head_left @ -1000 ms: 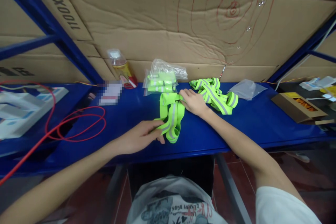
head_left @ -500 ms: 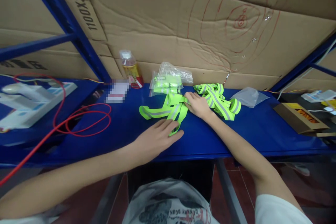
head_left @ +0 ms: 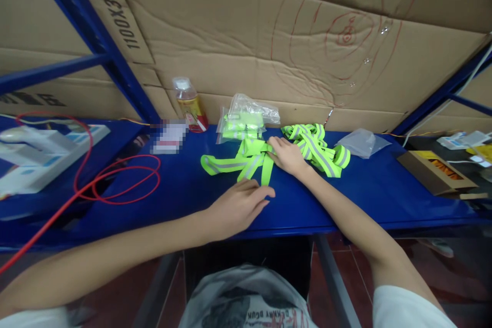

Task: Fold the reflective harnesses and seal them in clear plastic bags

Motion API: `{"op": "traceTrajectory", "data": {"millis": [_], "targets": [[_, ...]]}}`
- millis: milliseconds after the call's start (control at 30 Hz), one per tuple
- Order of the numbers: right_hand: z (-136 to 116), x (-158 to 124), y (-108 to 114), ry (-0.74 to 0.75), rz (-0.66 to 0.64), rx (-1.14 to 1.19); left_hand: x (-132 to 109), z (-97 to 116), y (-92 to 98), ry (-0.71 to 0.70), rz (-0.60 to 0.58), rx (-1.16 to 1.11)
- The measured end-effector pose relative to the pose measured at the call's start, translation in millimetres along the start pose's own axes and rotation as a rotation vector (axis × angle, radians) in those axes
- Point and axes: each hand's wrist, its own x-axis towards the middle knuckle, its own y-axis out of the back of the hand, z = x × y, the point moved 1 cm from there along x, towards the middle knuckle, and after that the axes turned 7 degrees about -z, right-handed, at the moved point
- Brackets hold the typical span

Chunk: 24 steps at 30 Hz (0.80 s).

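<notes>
A yellow-green reflective strap (head_left: 251, 164) with a grey stripe lies loosely folded on the blue table, its loose ends spread to the left and toward me. My right hand (head_left: 287, 156) grips its right side, fingers bent over the band. My left hand (head_left: 236, 207) hovers just in front of the strap's near ends; its thumb and index finger stand apart and nothing shows between them. The other left fingertips are curled and partly hidden. Beyond my right hand lies a heap of similar reflective straps (head_left: 317, 148).
Clear plastic bags with folded green straps (head_left: 242, 125) lie behind the strap. Further left are a bottle (head_left: 192, 107), a blurred card (head_left: 169, 137), a red cable (head_left: 126, 201) and a white power strip (head_left: 57, 161). An empty plastic bag (head_left: 363, 143) and an open cardboard box (head_left: 436, 174) sit right.
My left hand has drawn back slightly toward me, away from the strap, and its fingers have curled more. My right hand stays on the strap. The whole view has shifted a little.
</notes>
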Motion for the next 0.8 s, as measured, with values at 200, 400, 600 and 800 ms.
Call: {"op": "traceTrajectory", "data": {"millis": [200, 400, 600, 800], "targets": [[-1.1, -1.7, 0.8, 0.033, 0.023, -0.011, -8.9, 29.5, -11.1, 0.026, -0.243, -0.858], [0.9, -1.3, 0.3, 0.047, 0.024, -0.006, -23.7, 48.6, 5.1, -0.177, -0.104, 0.089], [1.9, -0.9, -0.4, 0.061, 0.032, 0.005, -13.7, -19.0, 81.7, -0.009, 0.042, 0.334], [1.3, -1.8, 1.3, 0.057, 0.019, 0.001, -17.8, -100.0, 109.2, 0.342, -0.047, 0.215]]}}
